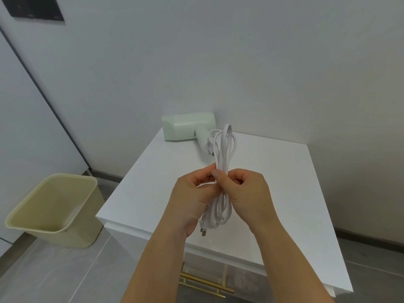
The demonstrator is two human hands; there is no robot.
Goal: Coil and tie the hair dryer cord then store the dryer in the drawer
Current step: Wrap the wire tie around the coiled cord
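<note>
A: We are starting with the table (pixel 273 171): its white top is carrying the hair dryer (pixel 188 127) at the far edge, lying on its side near the wall, with a gold drawer handle (pixel 203 283) showing below the front.

B: We are judging the dryer a light, hard, smooth shell, likely to slide. We are planning to take it by its handle, never by the cord (pixel 222 160).

A: Our left grip (pixel 190 200) and right grip (pixel 247 191) are both pinching that cord, holding the folded bundle by its middle above the table, its far loops reaching toward the dryer's handle.

B: The cord is looking soft and springy to us, so its loops are probably wanting to fan open. We are guessing the tie belongs at that pinched waist.

A: The plug (pixel 205 225) is hanging below the left palm, prongs pointing down. We are treating it as the stiff, heavier end that could swing.
</note>
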